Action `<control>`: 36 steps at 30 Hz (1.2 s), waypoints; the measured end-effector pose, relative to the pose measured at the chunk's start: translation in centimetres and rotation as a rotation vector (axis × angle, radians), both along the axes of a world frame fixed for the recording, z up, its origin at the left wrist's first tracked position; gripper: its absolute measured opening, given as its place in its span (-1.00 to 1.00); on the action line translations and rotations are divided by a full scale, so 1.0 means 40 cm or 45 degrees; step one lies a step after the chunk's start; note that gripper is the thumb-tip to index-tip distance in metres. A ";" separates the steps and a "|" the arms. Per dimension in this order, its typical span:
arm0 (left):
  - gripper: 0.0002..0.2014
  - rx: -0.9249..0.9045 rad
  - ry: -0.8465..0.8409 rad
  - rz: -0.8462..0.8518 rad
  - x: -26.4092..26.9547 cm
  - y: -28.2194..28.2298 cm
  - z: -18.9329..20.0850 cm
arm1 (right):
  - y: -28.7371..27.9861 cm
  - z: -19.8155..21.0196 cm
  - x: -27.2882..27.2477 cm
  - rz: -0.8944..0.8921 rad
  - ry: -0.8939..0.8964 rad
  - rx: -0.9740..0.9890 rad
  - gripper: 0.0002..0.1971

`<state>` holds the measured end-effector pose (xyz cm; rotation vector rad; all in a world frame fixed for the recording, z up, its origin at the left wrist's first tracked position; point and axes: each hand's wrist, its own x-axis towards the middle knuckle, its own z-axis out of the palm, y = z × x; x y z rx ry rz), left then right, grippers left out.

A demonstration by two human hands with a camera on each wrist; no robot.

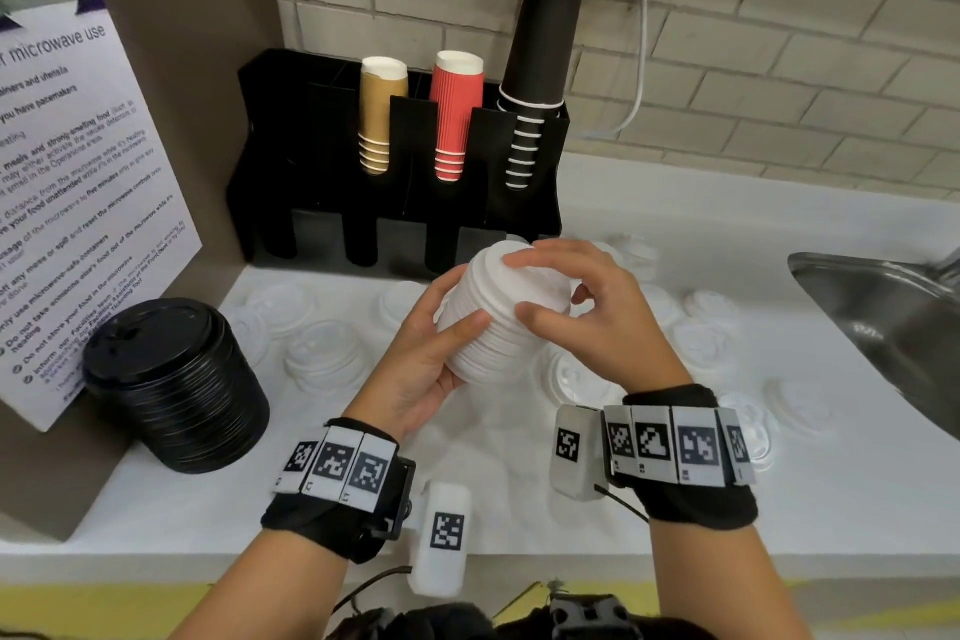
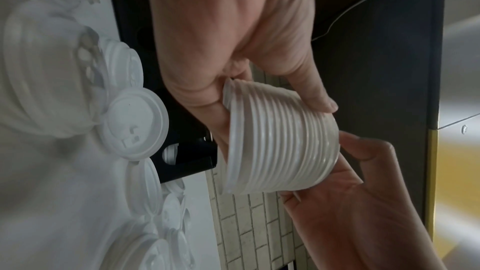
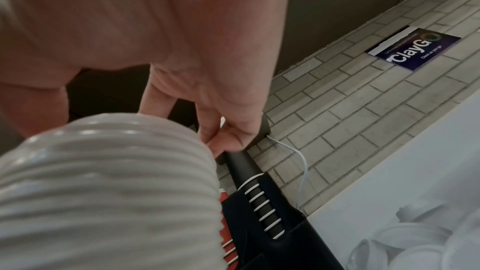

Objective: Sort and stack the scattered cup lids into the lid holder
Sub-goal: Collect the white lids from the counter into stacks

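Both the left hand (image 1: 426, 364) and right hand (image 1: 587, 322) grasp a nested white lid stack (image 1: 506, 312), while many loose white lids (image 1: 322, 353) remain scattered and the near slots of the black holder (image 1: 395, 156) look unfilled.

Pale brick-tiled wall (image 1: 779, 16) behind a white counter (image 1: 675, 224), steel sink (image 1: 883, 317) at right.

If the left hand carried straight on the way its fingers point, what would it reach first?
Probably the black holder at the back of the counter. The left hand, gripping the stack of white lids with the right hand, points up and away toward it; depth is uncertain.
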<state>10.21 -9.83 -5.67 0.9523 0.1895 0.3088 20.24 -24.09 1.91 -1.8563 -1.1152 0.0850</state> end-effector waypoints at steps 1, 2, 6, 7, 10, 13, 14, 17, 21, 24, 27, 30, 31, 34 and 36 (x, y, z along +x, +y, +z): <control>-0.46 -0.004 -0.003 -0.001 -0.001 -0.001 0.002 | 0.000 0.000 -0.002 0.000 -0.003 -0.005 -0.58; -0.41 -0.004 -0.004 -0.003 -0.003 -0.002 0.003 | 0.000 0.000 -0.004 0.002 -0.005 -0.013 -0.58; 0.03 -0.008 -0.028 -0.009 -0.007 -0.002 0.007 | -0.006 0.013 -0.001 0.050 -0.044 -0.010 -0.60; 0.07 -0.021 -0.037 0.003 -0.009 0.001 0.008 | -0.010 0.017 0.010 0.038 -0.015 0.033 -0.62; 0.11 -0.095 -0.047 0.068 -0.014 0.021 0.011 | -0.022 0.022 0.065 -0.136 0.106 0.035 -0.76; 0.02 -0.143 -0.102 0.123 -0.021 0.046 0.015 | -0.032 -0.004 0.132 -0.147 0.019 -0.736 -0.68; -0.01 -0.142 -0.122 0.137 -0.025 0.054 0.017 | -0.032 -0.019 0.143 -0.111 -0.014 -1.038 -0.57; -0.05 -0.115 -0.154 0.166 -0.032 0.071 0.025 | -0.022 -0.069 0.146 -0.094 -0.130 -1.501 -0.26; -0.07 -0.081 -0.169 0.166 -0.035 0.079 0.035 | 0.006 -0.134 0.131 -0.069 -0.349 -1.727 0.00; -0.08 -0.050 -0.165 0.170 -0.036 0.078 0.037 | 0.025 -0.129 0.141 0.002 -0.348 -1.746 -0.04; -0.09 -0.039 -0.168 0.179 -0.037 0.078 0.037 | 0.056 -0.079 0.157 0.058 -0.193 -1.420 -0.12; -0.07 -0.028 -0.159 0.196 -0.038 0.079 0.038 | 0.090 -0.029 0.169 0.061 -0.173 -1.163 -0.03; -0.06 -0.027 -0.159 0.200 -0.039 0.081 0.038 | 0.095 -0.019 0.174 0.059 -0.224 -1.206 -0.05; -0.09 -0.038 -0.160 0.208 -0.041 0.084 0.035 | 0.090 -0.020 0.193 -0.001 -0.378 -1.667 -0.16; -0.10 -0.046 -0.163 0.219 -0.042 0.085 0.033 | 0.076 -0.039 0.201 -0.058 -0.462 -1.901 -0.17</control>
